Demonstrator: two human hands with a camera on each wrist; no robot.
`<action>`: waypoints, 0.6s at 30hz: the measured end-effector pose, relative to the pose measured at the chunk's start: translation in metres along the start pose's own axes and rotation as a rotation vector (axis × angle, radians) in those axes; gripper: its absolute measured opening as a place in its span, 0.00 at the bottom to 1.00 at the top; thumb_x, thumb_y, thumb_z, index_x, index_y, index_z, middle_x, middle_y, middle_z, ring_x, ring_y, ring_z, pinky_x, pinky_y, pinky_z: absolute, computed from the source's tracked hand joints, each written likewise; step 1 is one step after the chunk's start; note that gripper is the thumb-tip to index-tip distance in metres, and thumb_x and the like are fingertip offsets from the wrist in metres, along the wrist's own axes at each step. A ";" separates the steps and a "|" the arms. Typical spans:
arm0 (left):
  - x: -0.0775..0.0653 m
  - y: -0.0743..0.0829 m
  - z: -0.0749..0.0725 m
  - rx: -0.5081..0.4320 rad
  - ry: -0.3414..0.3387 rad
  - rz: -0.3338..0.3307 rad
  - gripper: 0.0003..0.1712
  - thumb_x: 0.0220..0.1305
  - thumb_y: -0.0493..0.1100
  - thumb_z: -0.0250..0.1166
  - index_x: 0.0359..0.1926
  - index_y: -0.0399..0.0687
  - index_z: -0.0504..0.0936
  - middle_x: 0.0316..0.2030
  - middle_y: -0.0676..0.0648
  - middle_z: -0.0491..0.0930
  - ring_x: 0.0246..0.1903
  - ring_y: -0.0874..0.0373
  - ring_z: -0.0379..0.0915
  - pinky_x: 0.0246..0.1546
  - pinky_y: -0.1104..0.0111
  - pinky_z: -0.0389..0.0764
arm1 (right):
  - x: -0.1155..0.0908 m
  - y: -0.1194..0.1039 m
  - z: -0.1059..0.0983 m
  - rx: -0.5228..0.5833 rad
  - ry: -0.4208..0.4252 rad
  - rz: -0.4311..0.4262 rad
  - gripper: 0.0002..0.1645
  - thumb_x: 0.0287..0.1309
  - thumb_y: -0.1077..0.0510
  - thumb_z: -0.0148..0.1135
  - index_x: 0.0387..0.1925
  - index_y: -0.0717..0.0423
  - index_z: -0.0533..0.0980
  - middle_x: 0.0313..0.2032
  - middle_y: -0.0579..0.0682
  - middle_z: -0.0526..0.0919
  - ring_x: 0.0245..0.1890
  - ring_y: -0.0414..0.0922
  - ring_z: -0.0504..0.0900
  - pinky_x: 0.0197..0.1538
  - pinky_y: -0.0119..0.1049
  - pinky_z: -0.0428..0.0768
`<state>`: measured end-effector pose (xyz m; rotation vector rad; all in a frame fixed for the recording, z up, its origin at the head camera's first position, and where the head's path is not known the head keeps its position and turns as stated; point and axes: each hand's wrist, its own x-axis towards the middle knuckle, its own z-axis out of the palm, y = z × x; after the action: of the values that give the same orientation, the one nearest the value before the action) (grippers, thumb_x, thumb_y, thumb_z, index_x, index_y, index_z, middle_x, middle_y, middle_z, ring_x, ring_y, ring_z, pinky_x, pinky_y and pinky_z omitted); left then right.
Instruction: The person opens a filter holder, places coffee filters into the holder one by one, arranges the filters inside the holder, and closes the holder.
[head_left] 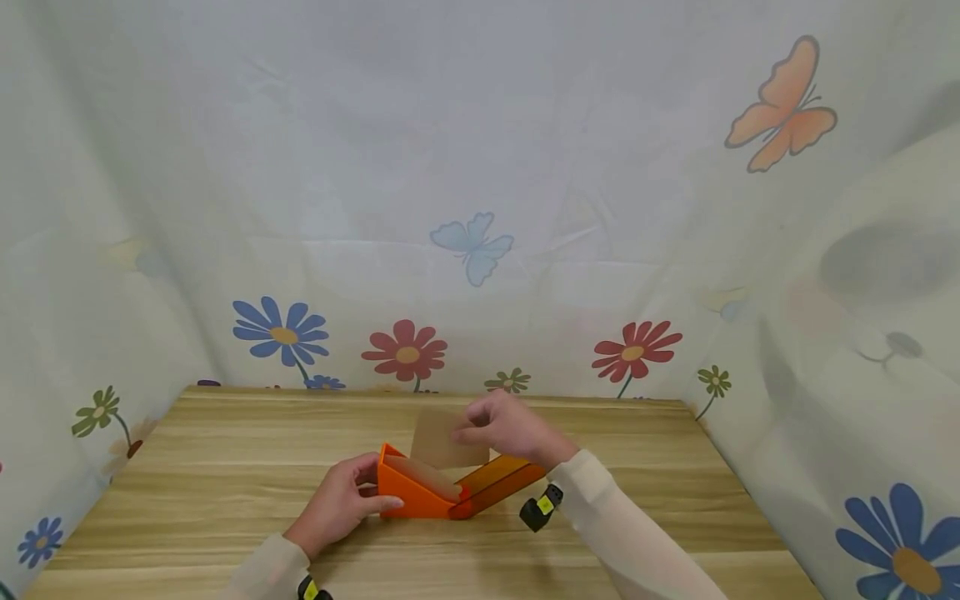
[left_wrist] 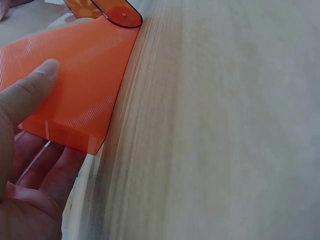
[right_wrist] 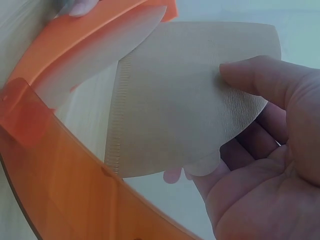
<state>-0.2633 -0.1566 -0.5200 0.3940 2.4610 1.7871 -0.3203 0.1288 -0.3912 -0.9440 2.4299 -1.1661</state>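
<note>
An orange coffee filter holder (head_left: 417, 496) stands on the table, its see-through orange lid (head_left: 501, 483) swung open to the right. Paper coffee filters (right_wrist: 100, 62) sit inside it. My left hand (head_left: 341, 506) grips the holder's left end, the thumb (left_wrist: 37, 85) flat on the front wall and the other fingers behind the end. Above and behind the holder, my right hand (head_left: 510, 427) pinches a brown paper coffee filter (right_wrist: 175, 100) between thumb and fingers. That filter has a crimped edge and is out of the holder, hanging just beyond it in the head view.
The wooden table (head_left: 225, 467) reaches back to a pale cloth backdrop (head_left: 525, 150) printed with flowers and butterflies. More of the same cloth hangs at both sides. Black wrist straps with cameras (head_left: 542, 508) sit on both sleeves.
</note>
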 end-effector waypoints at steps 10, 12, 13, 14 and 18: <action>0.001 -0.005 -0.001 0.016 0.001 -0.006 0.33 0.53 0.56 0.79 0.58 0.50 0.82 0.51 0.47 0.87 0.47 0.55 0.85 0.47 0.69 0.87 | 0.003 -0.003 0.008 -0.103 0.017 0.031 0.19 0.66 0.48 0.68 0.24 0.56 0.80 0.19 0.41 0.69 0.19 0.40 0.64 0.24 0.32 0.61; 0.001 -0.005 -0.001 0.017 0.000 -0.006 0.33 0.53 0.57 0.79 0.58 0.50 0.82 0.51 0.47 0.86 0.47 0.54 0.85 0.48 0.68 0.87 | 0.004 -0.004 0.009 -0.092 0.015 0.019 0.21 0.66 0.48 0.68 0.22 0.57 0.77 0.17 0.41 0.65 0.18 0.40 0.62 0.24 0.32 0.60; 0.001 -0.005 -0.001 0.016 0.000 -0.008 0.33 0.53 0.56 0.79 0.58 0.51 0.82 0.51 0.47 0.86 0.47 0.54 0.85 0.48 0.68 0.87 | 0.005 -0.004 0.011 -0.084 0.015 0.014 0.21 0.66 0.49 0.69 0.21 0.57 0.77 0.17 0.41 0.64 0.18 0.40 0.61 0.23 0.32 0.60; 0.001 -0.005 -0.001 0.016 -0.001 -0.008 0.33 0.53 0.56 0.79 0.58 0.51 0.81 0.51 0.47 0.86 0.47 0.54 0.85 0.48 0.68 0.87 | 0.005 -0.004 0.012 -0.073 0.012 0.008 0.22 0.66 0.50 0.69 0.20 0.56 0.76 0.16 0.41 0.63 0.17 0.40 0.61 0.23 0.32 0.59; 0.002 -0.007 -0.001 0.014 -0.003 -0.007 0.34 0.53 0.57 0.79 0.58 0.50 0.82 0.51 0.47 0.86 0.47 0.54 0.85 0.48 0.68 0.87 | 0.008 -0.003 0.017 -0.053 0.006 -0.010 0.23 0.65 0.52 0.69 0.18 0.53 0.72 0.16 0.41 0.61 0.17 0.40 0.60 0.23 0.31 0.59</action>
<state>-0.2670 -0.1592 -0.5262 0.3889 2.4711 1.7657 -0.3162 0.1122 -0.3997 -0.9701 2.4749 -1.1145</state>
